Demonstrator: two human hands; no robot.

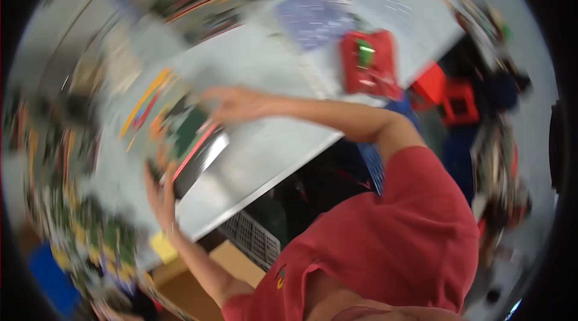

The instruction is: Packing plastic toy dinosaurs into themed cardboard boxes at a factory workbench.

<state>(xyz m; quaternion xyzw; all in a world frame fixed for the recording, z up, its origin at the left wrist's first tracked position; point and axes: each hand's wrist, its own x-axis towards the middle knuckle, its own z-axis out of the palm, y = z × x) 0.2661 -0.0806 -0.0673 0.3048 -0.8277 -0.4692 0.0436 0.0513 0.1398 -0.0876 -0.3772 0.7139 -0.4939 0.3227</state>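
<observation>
A shallow box (201, 155) with a red edge and a shiny side lies at a slant on the white table, blurred by motion. Dark green pieces (186, 131) show along its top, too smeared to name. At its near left end, my left hand (159, 194) grips the corner, thumb and fingers on either side. My right hand (235, 104) reaches across to the opposite end, its fingers bent over the edge there. Just beyond the box lie a yellow strip (144, 102) and a thin red and blue item (144, 110).
Similar red-edged boxes (205, 5) stand stacked at the back. A bluish plastic sheet (316, 17) and a red bag (370, 62) with a green patch lie on the table (265, 146). Below its near edge are a grey crate (253, 233) and a cardboard box (186, 288).
</observation>
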